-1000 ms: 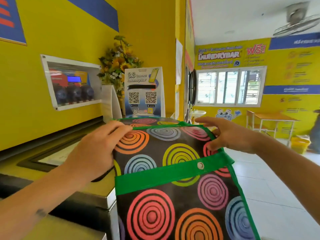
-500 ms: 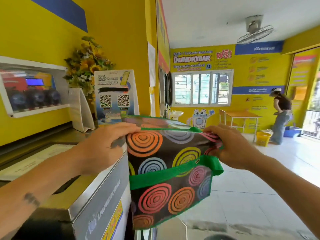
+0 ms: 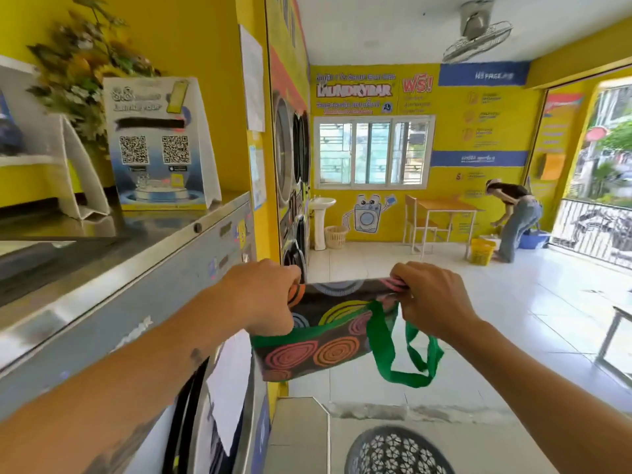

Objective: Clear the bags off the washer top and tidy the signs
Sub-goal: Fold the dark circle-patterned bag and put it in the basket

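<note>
1. Off the washer's front edge, at 6 o'clock in the head view: spiral-print bag (image 3: pixel 328 331) hangs in the air, clear of the washer top (image 3: pixel 160 234), over the floor.
2. Left hand (image 3: pixel 263 299) grip clenched on the bag's left top edge; right hand (image 3: pixel 432 301) grip pinching the right top edge. Bag stretched flat between them, folded or bunched short.
3. Green handle loop (image 3: pixel 403 362) dangles below the right hand, free, touching nothing.
4. Done so far, judging from layout: this bag is off the top. No other bag visible on the part of the top that shows; far-left part is cut off, cannot tell.
5. Not done: bag has no resting place yet. Dark laundry basket (image 3: pixel 396 453) sits on the floor at 6 o'clock, below the bag; possible drop spot, only a guess.
6. Signs untouched, as far as I can see: QR sign (image 3: pixel 159 145) stands upright at 10 o'clock near the top's back right corner; white folded sign stand (image 3: pixel 82 169) just to its left at 9 o'clock, turned side-on. Flowers (image 3: pixel 85 63) behind both.
7. Estimate: bag part nearly finished, sign tidying all left.
</note>
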Motion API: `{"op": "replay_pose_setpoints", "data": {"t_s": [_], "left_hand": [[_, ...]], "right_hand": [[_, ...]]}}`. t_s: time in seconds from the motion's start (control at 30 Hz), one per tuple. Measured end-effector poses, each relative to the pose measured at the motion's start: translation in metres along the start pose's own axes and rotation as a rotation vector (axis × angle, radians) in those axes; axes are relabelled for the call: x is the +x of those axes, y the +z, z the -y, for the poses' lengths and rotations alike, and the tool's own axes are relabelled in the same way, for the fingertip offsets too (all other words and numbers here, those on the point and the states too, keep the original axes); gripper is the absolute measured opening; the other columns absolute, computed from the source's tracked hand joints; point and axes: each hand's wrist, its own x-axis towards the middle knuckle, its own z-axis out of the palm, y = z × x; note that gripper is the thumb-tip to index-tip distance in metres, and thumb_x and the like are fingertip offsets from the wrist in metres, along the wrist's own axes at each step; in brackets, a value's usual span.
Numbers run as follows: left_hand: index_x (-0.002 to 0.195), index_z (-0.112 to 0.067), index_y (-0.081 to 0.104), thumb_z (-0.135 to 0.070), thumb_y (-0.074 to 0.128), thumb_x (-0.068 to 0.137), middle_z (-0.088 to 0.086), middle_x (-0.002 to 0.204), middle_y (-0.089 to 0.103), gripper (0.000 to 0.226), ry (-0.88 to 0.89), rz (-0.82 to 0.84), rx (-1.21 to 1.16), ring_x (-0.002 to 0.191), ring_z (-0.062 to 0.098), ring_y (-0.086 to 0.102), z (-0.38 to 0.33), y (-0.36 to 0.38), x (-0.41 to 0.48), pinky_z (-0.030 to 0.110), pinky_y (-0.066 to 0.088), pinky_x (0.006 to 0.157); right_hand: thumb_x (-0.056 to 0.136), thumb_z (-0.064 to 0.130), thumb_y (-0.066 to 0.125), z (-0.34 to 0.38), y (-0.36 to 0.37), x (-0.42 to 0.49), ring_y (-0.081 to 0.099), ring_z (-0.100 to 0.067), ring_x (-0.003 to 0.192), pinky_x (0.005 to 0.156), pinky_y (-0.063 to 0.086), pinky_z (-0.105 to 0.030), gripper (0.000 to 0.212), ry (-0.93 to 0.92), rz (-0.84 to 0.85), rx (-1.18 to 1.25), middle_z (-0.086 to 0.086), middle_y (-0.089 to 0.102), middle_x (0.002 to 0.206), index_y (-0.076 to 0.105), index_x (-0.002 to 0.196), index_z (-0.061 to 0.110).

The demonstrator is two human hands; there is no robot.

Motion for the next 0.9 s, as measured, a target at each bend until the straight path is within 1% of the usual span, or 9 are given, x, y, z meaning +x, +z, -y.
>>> {"op": "replay_pose_setpoints", "data": {"t_s": [0.1, 0.17, 0.33, 0.43, 0.5, 0.6, 0.7, 0.8, 0.9], "left_hand": [[0.132, -0.035, 0.044, -0.044, 0.066, 0.071, 0.000, 0.118, 0.052, 0.066, 0.032, 0.022, -0.101, 0.102, 0.027, 0.055, -0.025, 0.059, 0.023, 0.039, 0.051, 0.080], [0.139, -0.039, 0.041, -0.053, 0.065, 0.078, -0.002, 0.110, 0.052, 0.068, 0.060, 0.001, -0.168, 0.098, 0.024, 0.053, -0.044, 0.106, 0.034, 0.037, 0.047, 0.081], [0.135, -0.048, 0.045, -0.032, 0.051, 0.092, 0.009, 0.103, 0.068, 0.046, 0.073, -0.153, -0.168, 0.083, 0.029, 0.061, -0.091, 0.196, 0.056, 0.035, 0.047, 0.065], [0.133, -0.048, 0.046, -0.024, 0.050, 0.089, 0.006, 0.109, 0.070, 0.050, 0.043, -0.257, -0.175, 0.087, 0.031, 0.066, -0.113, 0.225, 0.066, 0.039, 0.052, 0.069], [0.126, -0.042, 0.054, -0.023, 0.051, 0.086, 0.001, 0.111, 0.070, 0.045, 0.034, -0.311, -0.200, 0.094, 0.031, 0.066, -0.124, 0.237, 0.071, 0.039, 0.052, 0.071], [0.113, -0.033, 0.059, -0.019, 0.052, 0.079, -0.005, 0.106, 0.071, 0.038, 0.035, -0.321, -0.158, 0.090, 0.028, 0.068, -0.134, 0.258, 0.073, 0.037, 0.054, 0.065], [0.111, -0.027, 0.065, -0.010, 0.059, 0.071, -0.004, 0.104, 0.073, 0.044, 0.064, -0.312, -0.138, 0.085, 0.028, 0.070, -0.139, 0.277, 0.074, 0.036, 0.056, 0.062], [0.110, -0.018, 0.070, -0.007, 0.057, 0.067, 0.002, 0.107, 0.074, 0.046, 0.130, -0.360, -0.142, 0.088, 0.028, 0.072, -0.150, 0.290, 0.070, 0.039, 0.058, 0.069], [0.112, -0.013, 0.070, -0.011, 0.038, 0.073, 0.007, 0.112, 0.072, 0.051, 0.172, -0.366, -0.094, 0.099, 0.029, 0.069, -0.162, 0.308, 0.066, 0.042, 0.055, 0.082]], "right_hand": [[0.068, 0.033, 0.048, -0.027, 0.041, -0.031, 0.050, -0.021, 0.053, 0.048, 0.018, -0.019, 0.020, -0.057, -0.033, 0.007, 0.005, 0.060, 0.063, 0.061, 0.074, 0.019], [0.067, 0.025, 0.054, -0.047, 0.071, -0.057, 0.054, -0.023, 0.053, 0.047, 0.021, -0.019, 0.013, -0.087, -0.025, 0.021, 0.004, 0.060, 0.063, 0.062, 0.075, 0.019], [0.068, 0.020, 0.056, -0.092, 0.111, -0.118, 0.057, -0.026, 0.059, 0.048, 0.031, -0.025, 0.017, -0.072, 0.091, 0.018, 0.002, 0.061, 0.069, 0.064, 0.083, 0.018], [0.076, 0.028, 0.050, -0.114, 0.117, -0.132, 0.059, -0.023, 0.071, 0.053, 0.039, -0.028, 0.026, -0.045, 0.183, 0.080, 0.004, 0.065, 0.083, 0.066, 0.096, 0.020], [0.082, 0.029, 0.059, -0.127, 0.121, -0.142, 0.059, -0.016, 0.080, 0.063, 0.047, -0.029, 0.028, -0.004, 0.276, 0.207, 0.007, 0.065, 0.095, 0.065, 0.108, 0.023], [0.081, 0.036, 0.072, -0.141, 0.128, -0.163, 0.060, -0.006, 0.086, 0.073, 0.049, -0.023, 0.033, 0.194, 0.467, 0.546, 0.010, 0.065, 0.101, 0.068, 0.112, 0.027], [0.083, 0.037, 0.063, -0.149, 0.131, -0.174, 0.067, -0.013, 0.088, 0.077, 0.051, -0.031, 0.024, 0.510, 0.572, 0.909, 0.004, 0.074, 0.092, 0.076, 0.100, 0.026], [0.096, 0.039, 0.052, -0.157, 0.149, -0.179, 0.064, -0.018, 0.096, 0.083, 0.047, -0.037, 0.028, 0.752, 0.631, 0.933, 0.000, 0.071, 0.102, 0.070, 0.106, 0.020], [0.093, 0.055, 0.046, -0.160, 0.170, -0.189, 0.066, -0.025, 0.091, 0.087, 0.051, -0.044, 0.046, 1.084, 0.932, 1.014, -0.007, 0.070, 0.101, 0.063, 0.107, 0.015]]}}
